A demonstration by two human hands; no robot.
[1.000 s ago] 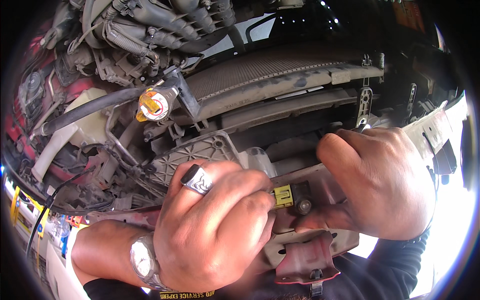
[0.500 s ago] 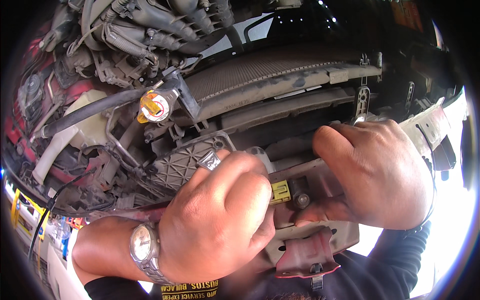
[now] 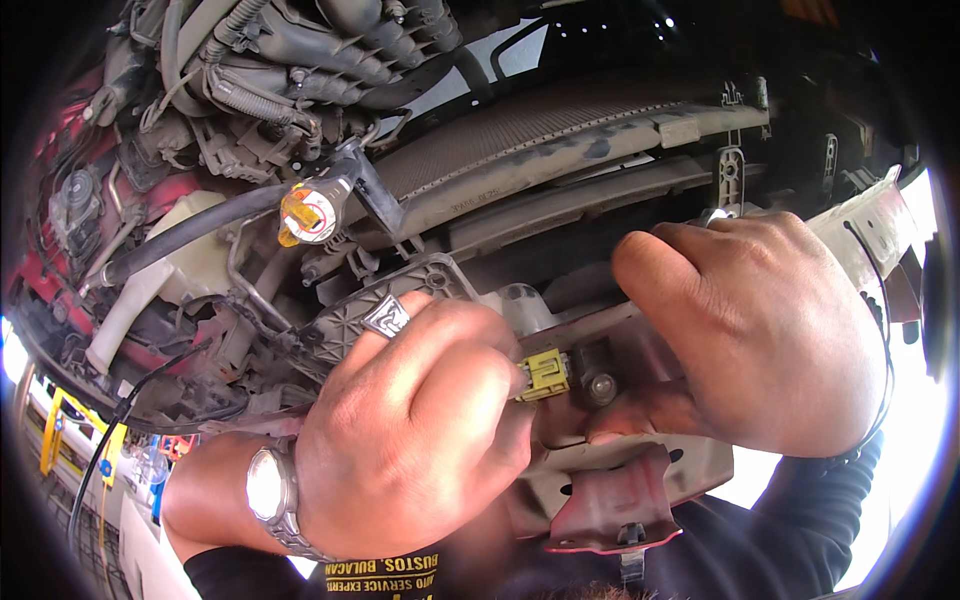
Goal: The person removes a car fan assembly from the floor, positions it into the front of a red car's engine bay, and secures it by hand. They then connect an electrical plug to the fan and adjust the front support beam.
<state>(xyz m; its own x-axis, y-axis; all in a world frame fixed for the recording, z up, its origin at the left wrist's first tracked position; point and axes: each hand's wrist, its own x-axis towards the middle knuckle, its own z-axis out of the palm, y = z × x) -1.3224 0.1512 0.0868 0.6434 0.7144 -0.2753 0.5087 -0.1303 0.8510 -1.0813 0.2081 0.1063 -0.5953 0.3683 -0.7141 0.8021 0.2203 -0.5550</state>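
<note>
Your left hand [image 3: 415, 435] (the one with the ring and watch) has its fingers curled tight around the yellow plug [image 3: 544, 374], low at the front of the car. Your right hand [image 3: 755, 340] is closed around the dusty red metal bracket [image 3: 610, 490] just beside it.

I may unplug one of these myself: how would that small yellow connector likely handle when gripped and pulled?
The yellow connector looks like stiff moulded plastic, probably light. It is small, so the left hand grips it with fingertips only; it may slip. It sits against a dusty metal bracket, perhaps snugly.
</note>
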